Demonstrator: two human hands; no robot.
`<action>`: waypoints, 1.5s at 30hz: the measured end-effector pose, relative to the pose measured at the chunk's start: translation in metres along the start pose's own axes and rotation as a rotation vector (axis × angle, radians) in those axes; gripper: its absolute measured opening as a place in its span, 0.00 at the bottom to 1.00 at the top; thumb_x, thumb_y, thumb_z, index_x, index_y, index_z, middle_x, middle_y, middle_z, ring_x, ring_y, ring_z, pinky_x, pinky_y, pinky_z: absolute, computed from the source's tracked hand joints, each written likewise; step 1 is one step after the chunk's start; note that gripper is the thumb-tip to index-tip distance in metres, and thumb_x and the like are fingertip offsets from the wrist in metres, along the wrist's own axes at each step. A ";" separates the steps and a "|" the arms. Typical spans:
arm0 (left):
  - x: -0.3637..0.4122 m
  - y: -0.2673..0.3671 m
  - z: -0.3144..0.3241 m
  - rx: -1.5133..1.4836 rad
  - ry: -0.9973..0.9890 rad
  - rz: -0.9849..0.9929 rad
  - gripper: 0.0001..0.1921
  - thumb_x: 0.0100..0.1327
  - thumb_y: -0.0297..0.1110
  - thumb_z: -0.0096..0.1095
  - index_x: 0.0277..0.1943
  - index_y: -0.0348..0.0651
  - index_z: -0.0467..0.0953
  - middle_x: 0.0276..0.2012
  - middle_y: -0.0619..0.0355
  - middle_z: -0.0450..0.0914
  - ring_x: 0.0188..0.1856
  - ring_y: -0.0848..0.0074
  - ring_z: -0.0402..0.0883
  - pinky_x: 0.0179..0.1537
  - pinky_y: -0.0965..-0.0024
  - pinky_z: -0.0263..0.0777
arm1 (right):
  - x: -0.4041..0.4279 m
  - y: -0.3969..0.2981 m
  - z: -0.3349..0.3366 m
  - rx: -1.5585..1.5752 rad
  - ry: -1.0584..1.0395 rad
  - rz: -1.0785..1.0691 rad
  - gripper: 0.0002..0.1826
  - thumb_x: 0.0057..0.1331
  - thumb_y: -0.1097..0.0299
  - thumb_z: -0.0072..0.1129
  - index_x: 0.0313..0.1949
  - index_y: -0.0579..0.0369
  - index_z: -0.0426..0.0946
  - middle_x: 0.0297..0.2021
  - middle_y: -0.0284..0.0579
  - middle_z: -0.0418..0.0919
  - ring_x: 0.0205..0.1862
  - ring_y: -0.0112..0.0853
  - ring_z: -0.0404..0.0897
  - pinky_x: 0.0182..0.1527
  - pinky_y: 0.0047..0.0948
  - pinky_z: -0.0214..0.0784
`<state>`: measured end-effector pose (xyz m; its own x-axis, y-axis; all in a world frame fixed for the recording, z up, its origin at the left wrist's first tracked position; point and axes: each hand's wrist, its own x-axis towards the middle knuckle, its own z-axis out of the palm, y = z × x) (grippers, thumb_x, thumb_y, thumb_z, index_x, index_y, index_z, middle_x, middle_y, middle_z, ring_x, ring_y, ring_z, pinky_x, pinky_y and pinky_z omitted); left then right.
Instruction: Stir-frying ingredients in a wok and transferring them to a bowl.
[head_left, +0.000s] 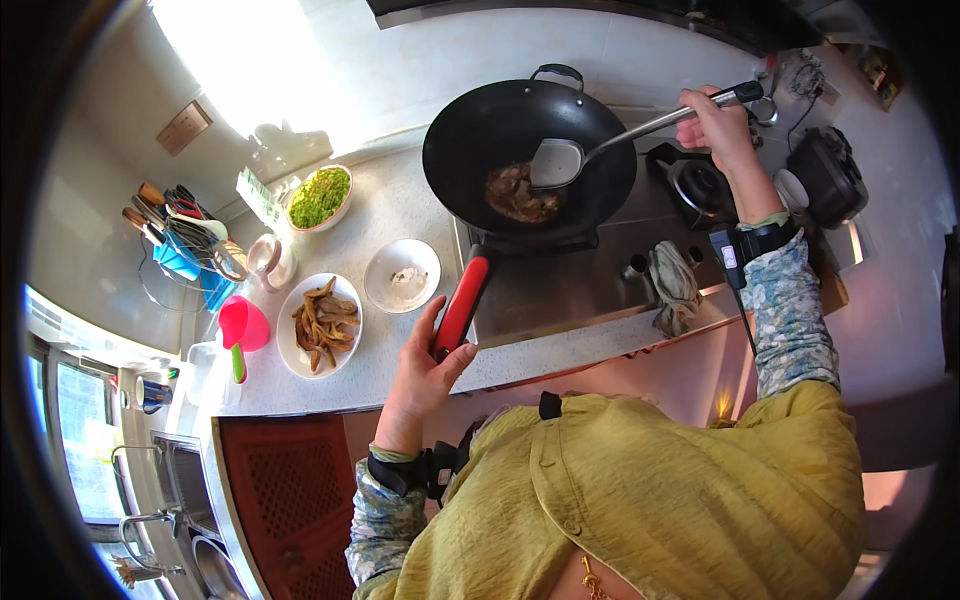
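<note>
My left hand (421, 369) is at the end of the red and black handle (463, 304) of a black wok (469, 142), with the handle between thumb and fingers. My right hand (716, 127) grips the upper shaft of a metal wok spatula (645, 129) with a black-tipped handle. The spatula's broad blade (556, 161) is down in the wok, touching browned pieces of food (517, 196) that look like meat. The wok sits over the left burner of a steel gas stove (555, 292).
Left of the stove are a white bowl (379, 281) with white residue, a plate of brown strips (326, 326), a bowl of chopped greens (321, 196), a glass jar (270, 261) and a pink cup (244, 322). A cloth (673, 289) lies at the stove's front, below the second burner (697, 184).
</note>
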<state>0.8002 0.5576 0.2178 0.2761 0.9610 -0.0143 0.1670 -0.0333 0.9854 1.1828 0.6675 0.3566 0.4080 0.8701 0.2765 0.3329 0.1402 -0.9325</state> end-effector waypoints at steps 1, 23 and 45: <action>0.000 0.000 0.001 0.003 0.005 -0.004 0.35 0.51 0.29 0.64 0.60 0.35 0.53 0.29 0.59 0.71 0.28 0.84 0.69 0.29 0.80 0.66 | 0.001 -0.001 -0.002 0.005 -0.006 0.002 0.11 0.51 0.63 0.54 0.27 0.59 0.71 0.18 0.46 0.73 0.15 0.28 0.74 0.17 0.22 0.69; -0.010 -0.004 0.021 -0.252 0.400 -0.021 0.21 0.51 0.28 0.62 0.49 0.34 0.68 0.25 0.59 0.75 0.17 0.86 0.65 0.18 0.84 0.58 | 0.000 -0.002 -0.036 -0.012 -0.157 -0.228 0.12 0.56 0.59 0.54 0.27 0.56 0.73 0.17 0.39 0.72 0.14 0.20 0.72 0.17 0.16 0.66; 0.042 -0.106 -0.048 -0.653 0.513 -0.478 0.22 0.61 0.37 0.49 0.56 0.40 0.57 0.36 0.49 0.74 0.29 0.70 0.77 0.25 0.74 0.72 | -0.018 -0.033 -0.021 -0.190 -0.242 -0.006 0.24 0.56 0.45 0.52 0.32 0.56 0.72 0.19 0.39 0.72 0.15 0.21 0.73 0.16 0.14 0.64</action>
<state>0.7488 0.6151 0.1204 -0.1590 0.8416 -0.5162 -0.4487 0.4042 0.7971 1.1823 0.6370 0.3875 0.1991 0.9599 0.1974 0.4967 0.0748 -0.8647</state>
